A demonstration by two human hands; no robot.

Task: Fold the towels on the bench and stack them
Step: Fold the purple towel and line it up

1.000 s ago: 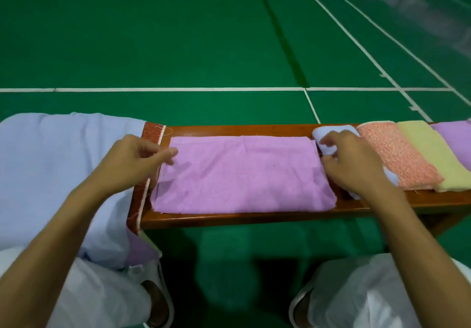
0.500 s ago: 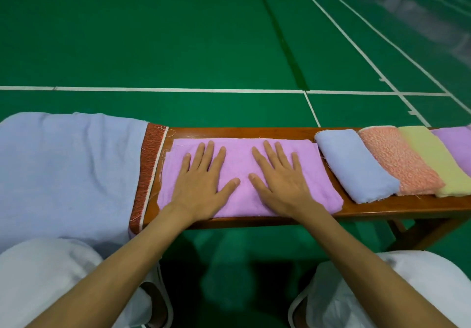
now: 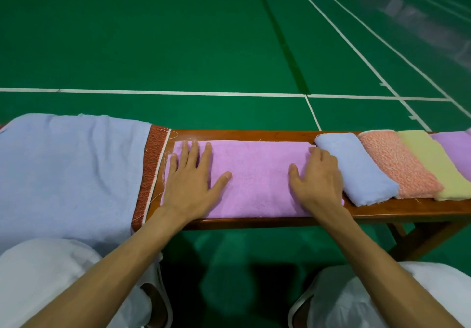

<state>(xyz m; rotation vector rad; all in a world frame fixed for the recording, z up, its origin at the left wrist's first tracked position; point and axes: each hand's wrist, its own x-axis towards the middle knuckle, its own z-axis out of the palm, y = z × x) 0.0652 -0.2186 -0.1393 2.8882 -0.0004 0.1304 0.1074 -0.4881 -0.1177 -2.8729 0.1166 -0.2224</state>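
Note:
A pink towel lies flat, folded into a long rectangle, on the wooden bench. My left hand presses flat on its left end with fingers spread. My right hand rests on its right end, fingers slightly bent at the towel's edge. To the right sit folded towels in an overlapping row: light blue, orange patterned, yellow and purple. On the left, a large unfolded light blue towel drapes over the bench on top of a red-brown towel.
The bench stands on a green court floor with white lines. My knees in white trousers are under the bench's near edge. A bench leg slants down at the right.
Both hands have slid apart from the middle of the pink towel to its two ends, smoothing it. A second ago they were at the towel's ends, the right one on the blue folded towel.

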